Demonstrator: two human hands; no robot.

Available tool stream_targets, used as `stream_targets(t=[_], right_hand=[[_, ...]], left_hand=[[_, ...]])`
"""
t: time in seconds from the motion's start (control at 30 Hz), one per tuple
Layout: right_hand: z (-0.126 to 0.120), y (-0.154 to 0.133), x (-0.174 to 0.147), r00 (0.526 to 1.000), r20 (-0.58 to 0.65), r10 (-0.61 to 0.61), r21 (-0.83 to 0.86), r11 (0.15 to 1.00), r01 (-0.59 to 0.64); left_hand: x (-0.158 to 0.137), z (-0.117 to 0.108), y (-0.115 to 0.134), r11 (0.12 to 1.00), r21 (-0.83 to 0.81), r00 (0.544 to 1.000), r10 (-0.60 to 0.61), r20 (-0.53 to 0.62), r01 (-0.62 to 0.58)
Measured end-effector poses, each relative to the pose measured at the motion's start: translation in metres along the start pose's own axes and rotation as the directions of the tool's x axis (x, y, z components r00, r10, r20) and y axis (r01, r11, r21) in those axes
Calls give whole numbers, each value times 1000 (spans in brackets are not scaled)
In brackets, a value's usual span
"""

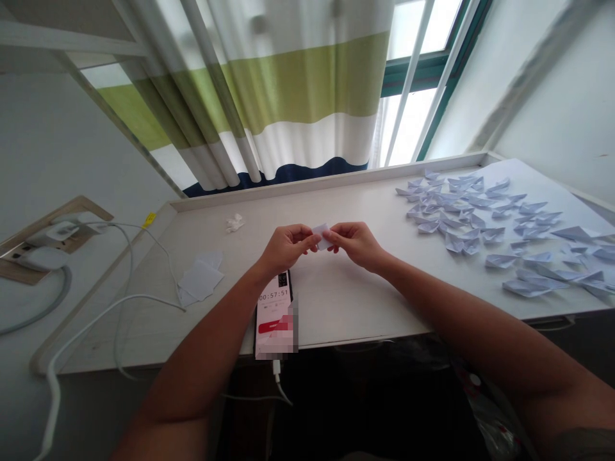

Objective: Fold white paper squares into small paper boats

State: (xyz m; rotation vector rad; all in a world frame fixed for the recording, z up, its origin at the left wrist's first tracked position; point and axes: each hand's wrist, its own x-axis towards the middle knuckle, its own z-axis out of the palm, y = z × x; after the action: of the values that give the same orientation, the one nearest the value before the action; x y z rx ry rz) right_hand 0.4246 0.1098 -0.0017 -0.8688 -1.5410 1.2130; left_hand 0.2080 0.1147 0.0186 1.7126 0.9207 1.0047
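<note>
Between my two hands, over the middle of the white desk, is a small folded piece of white paper (323, 234). My left hand (291, 246) pinches its left side between thumb and fingers. On the other side, my right hand (354, 243) grips it the same way, with the thumb on the near face. The fingers cover part of the paper, so its exact folded shape cannot be made out. Several folded paper boats (451, 208) lie spread over the right part of the desk. A few flat paper sheets (202, 278) rest to the left of my left forearm.
A phone (273, 320) with a running timer lies at the desk's front edge, its charging cable (277, 371) hanging down. Crumpled tissue (235, 223) sits at the back left. White cables (120, 304) run from a wall socket (43, 243). A raised rim (307, 186) borders the desk's back.
</note>
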Motion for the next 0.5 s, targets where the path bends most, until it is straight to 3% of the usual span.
stream_targets(t=[0.27,0.5], right_hand=[[2,2,1,1000,5,1,35,999,-1],[1,-3,-2,994,-27,-102,-53,994,100]], left_hand=[[0,-1,1,1000,26,1000,-6,-10,6],[-1,-1,1,999,47,997,-23,75,20]])
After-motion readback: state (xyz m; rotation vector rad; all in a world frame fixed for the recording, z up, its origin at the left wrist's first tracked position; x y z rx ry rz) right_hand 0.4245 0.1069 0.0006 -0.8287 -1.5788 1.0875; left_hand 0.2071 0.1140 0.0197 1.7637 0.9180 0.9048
